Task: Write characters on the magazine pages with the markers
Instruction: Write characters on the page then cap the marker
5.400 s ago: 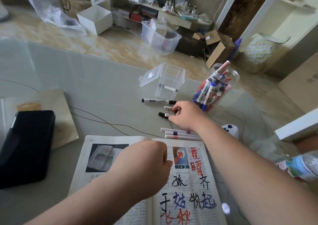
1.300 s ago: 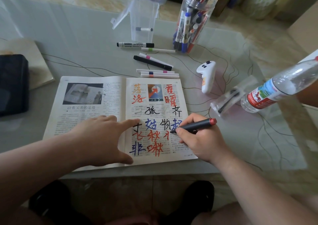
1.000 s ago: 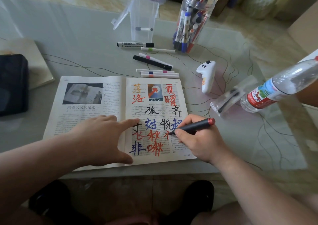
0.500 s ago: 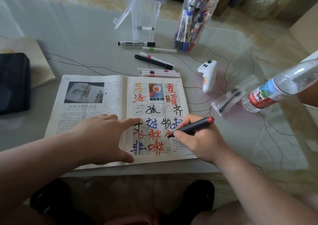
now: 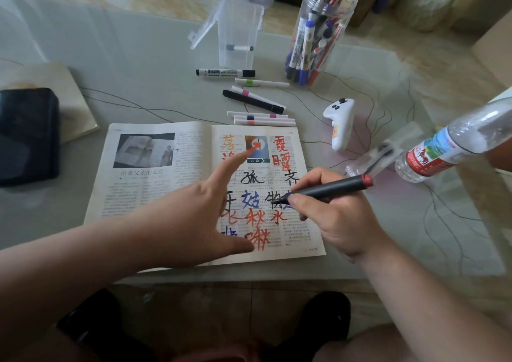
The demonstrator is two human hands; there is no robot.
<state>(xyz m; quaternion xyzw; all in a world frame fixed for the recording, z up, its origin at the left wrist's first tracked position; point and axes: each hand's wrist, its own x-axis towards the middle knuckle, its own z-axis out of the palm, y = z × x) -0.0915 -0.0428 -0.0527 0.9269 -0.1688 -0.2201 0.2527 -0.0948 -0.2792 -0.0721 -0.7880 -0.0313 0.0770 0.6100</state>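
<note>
one marker (image 5: 332, 187), likely light and stiff, is pinched near its tip by the right hand (image 5: 332, 217) at centre frame over the thin, floppy magazine (image 5: 155, 195); left hand (image 5: 194, 217), fingers straight, should pin pages flat.

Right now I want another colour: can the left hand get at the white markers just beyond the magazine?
Probably yes: the left hand holds nothing, and only the flat magazine lies between it and the white markers.

Matt paper magazine (image 5: 155, 195); glossy glass table (image 5: 138, 57); clear plastic jar (image 5: 329, 7).
</note>
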